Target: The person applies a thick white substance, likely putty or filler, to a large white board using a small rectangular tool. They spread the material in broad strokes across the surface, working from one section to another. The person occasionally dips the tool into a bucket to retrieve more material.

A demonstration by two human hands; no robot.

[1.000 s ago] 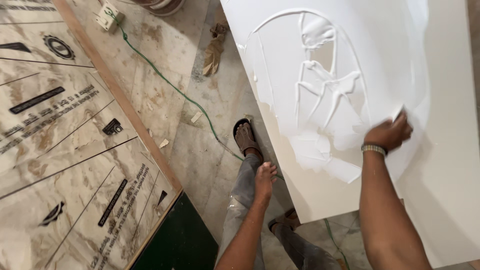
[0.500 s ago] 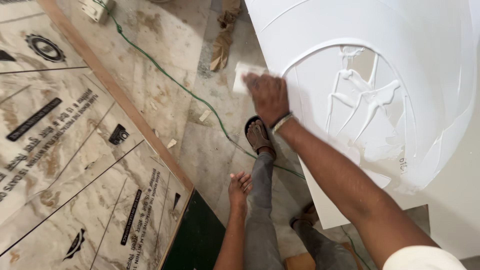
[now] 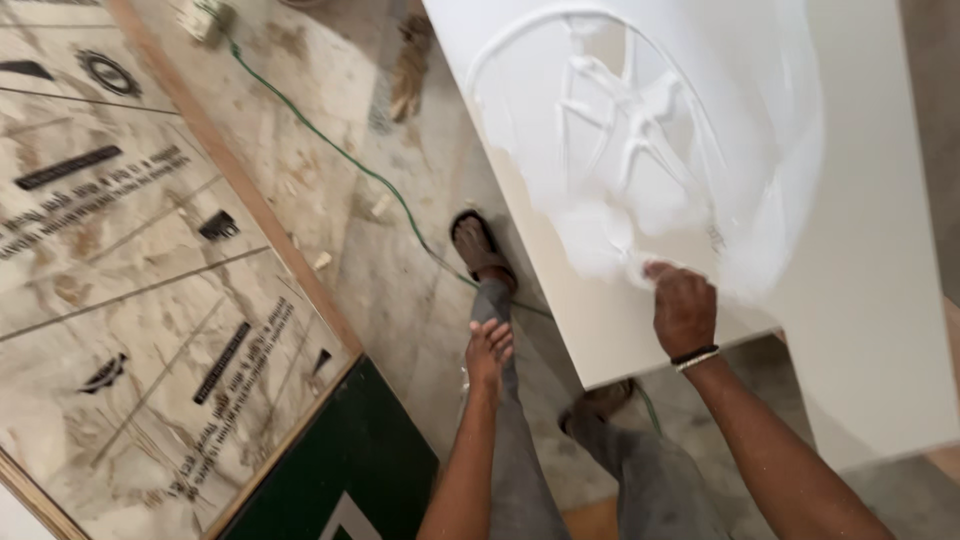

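I judge the sanding of the white carved panel under way: my right hand, fingers curled and pressed flat just below the relief, must next rub upward, left hand hanging loosely open.

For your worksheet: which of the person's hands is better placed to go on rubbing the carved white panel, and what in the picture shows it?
Probably the right hand: it presses on the white panel at the lower edge of the relief carving. The left hand hangs open beside the thigh, off the panel.
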